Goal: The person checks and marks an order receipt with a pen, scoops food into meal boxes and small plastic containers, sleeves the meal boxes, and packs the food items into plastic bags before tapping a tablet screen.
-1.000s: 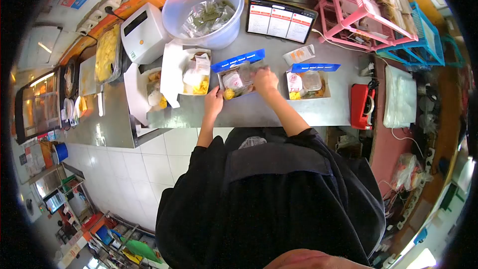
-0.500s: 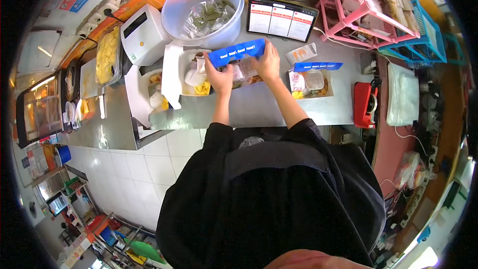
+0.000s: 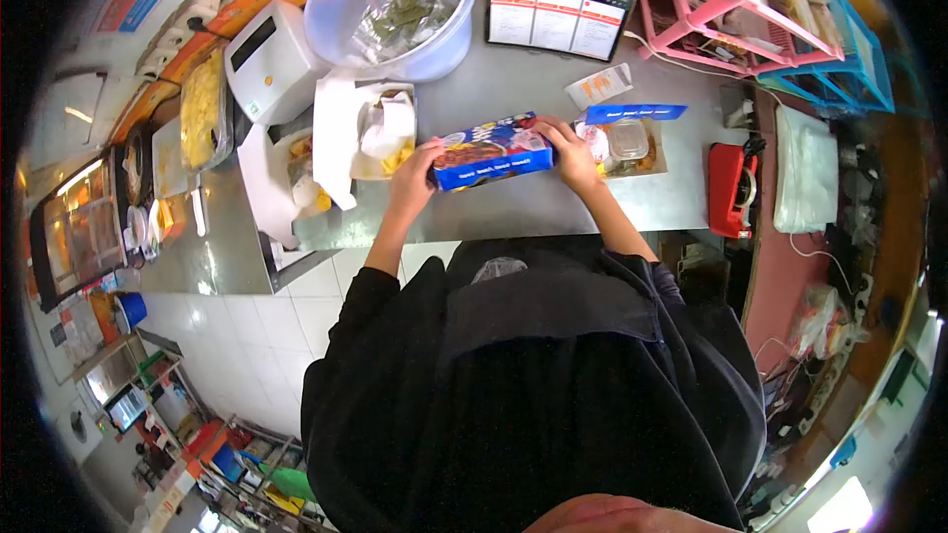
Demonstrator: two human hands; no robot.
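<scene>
Blue box [image 3: 493,152] is closed, ends pinched by left hand [image 3: 416,175], right hand [image 3: 571,153] fingers; flanking white box [image 3: 334,143], flapped box [image 3: 640,113] unclosed.

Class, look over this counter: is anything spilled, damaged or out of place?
Nothing spilled or damaged stands out. The blue box looks intact; the slip lies askew on the counter, though that seems ordinary.

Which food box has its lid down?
The blue printed box, held between left hand and right hand: its top is covered. The blue-flapped box right of it, the white-lidded box just left and the far-left white box stand open.
</scene>
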